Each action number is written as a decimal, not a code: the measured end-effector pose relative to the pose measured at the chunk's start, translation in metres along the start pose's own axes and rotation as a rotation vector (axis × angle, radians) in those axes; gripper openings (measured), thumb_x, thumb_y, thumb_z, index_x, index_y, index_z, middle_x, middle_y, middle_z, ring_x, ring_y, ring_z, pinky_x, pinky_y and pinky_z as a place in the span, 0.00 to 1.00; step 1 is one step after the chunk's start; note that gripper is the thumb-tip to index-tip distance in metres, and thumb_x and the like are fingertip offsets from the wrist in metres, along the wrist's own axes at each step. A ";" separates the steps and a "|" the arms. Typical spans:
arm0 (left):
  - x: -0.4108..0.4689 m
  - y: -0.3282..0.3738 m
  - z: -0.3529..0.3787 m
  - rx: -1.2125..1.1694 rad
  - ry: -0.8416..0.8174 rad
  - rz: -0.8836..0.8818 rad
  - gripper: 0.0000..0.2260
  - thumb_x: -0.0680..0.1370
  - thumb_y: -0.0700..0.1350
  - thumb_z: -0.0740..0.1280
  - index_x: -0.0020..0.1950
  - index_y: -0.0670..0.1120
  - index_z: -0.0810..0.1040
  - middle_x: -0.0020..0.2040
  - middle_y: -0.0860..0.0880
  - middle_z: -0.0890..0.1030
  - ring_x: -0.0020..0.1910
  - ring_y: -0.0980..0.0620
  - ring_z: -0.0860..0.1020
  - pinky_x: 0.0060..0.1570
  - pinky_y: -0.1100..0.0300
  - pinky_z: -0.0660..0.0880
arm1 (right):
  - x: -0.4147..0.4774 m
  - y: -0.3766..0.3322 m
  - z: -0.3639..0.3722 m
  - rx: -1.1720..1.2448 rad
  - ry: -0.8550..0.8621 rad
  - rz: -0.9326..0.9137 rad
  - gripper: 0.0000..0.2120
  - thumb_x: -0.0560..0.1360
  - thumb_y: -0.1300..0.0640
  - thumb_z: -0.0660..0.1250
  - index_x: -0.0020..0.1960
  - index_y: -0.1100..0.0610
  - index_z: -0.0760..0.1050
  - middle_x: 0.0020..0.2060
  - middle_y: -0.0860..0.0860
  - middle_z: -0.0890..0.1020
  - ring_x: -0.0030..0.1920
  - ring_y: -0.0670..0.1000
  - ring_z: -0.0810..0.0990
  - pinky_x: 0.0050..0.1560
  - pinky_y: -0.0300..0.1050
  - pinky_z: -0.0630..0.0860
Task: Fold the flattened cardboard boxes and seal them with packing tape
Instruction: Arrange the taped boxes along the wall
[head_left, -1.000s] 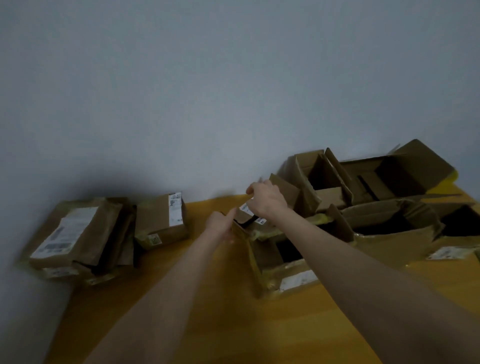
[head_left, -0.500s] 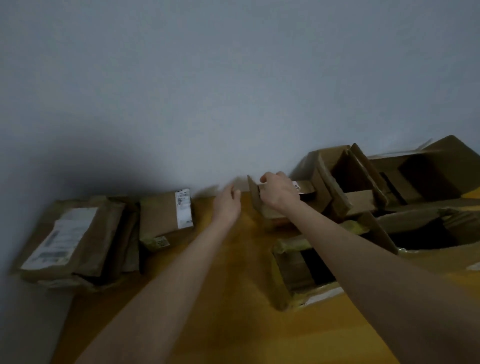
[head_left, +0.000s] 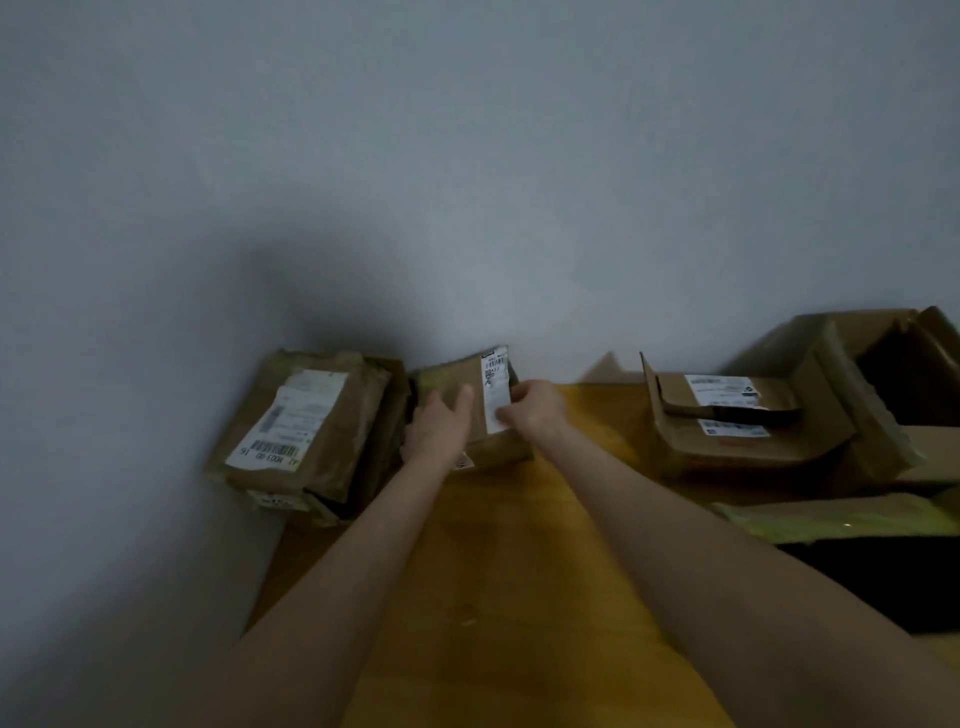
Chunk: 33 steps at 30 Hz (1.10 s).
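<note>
A small brown cardboard box (head_left: 452, 376) with a white shipping label stands near the wall on the yellow table (head_left: 509, 561). My left hand (head_left: 439, 423) lies on its front left side with the thumb up against the face. My right hand (head_left: 537, 408) grips its right edge, fingers curled over the label. To the right sits another small box (head_left: 727, 431) with white labels and a loose flap, untouched by either hand. No tape roll is visible.
A stack of flattened, labelled boxes (head_left: 306, 431) leans in the left corner against the grey wall. Larger open cartons (head_left: 857, 395) crowd the right side, and one with yellowish tape (head_left: 841, 519) lies in front of them.
My right hand let go of the small box at the right and both hands moved left onto the labelled box by the wall. The camera swung left with them.
</note>
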<state>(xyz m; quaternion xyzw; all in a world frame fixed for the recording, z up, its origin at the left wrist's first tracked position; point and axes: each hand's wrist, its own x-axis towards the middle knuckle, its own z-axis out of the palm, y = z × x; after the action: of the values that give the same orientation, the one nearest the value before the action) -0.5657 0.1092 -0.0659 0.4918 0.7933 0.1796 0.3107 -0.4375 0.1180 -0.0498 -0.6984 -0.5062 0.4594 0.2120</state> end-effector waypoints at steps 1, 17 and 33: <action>0.000 0.005 -0.003 -0.162 -0.045 -0.025 0.31 0.78 0.66 0.52 0.73 0.47 0.65 0.68 0.43 0.72 0.64 0.41 0.72 0.64 0.45 0.70 | -0.002 -0.004 -0.006 -0.040 0.041 -0.043 0.12 0.73 0.58 0.70 0.56 0.54 0.80 0.54 0.52 0.83 0.53 0.53 0.81 0.56 0.49 0.78; -0.046 0.053 0.031 -0.346 -0.208 -0.039 0.20 0.81 0.50 0.63 0.68 0.40 0.71 0.52 0.42 0.79 0.42 0.47 0.79 0.39 0.58 0.78 | -0.041 0.020 -0.109 -0.777 -0.001 -0.291 0.12 0.76 0.53 0.66 0.60 0.48 0.77 0.58 0.50 0.77 0.58 0.53 0.74 0.59 0.49 0.74; -0.073 0.067 0.025 0.024 0.147 0.270 0.17 0.81 0.47 0.60 0.69 0.45 0.71 0.66 0.47 0.74 0.65 0.48 0.71 0.57 0.59 0.69 | -0.037 0.026 -0.098 -0.615 0.187 -0.319 0.17 0.79 0.54 0.62 0.67 0.53 0.70 0.64 0.56 0.68 0.63 0.58 0.67 0.62 0.55 0.72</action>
<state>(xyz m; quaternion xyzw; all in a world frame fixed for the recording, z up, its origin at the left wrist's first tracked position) -0.4807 0.0741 -0.0214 0.5834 0.7425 0.2457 0.2188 -0.3425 0.0913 -0.0054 -0.6809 -0.7018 0.1808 0.1061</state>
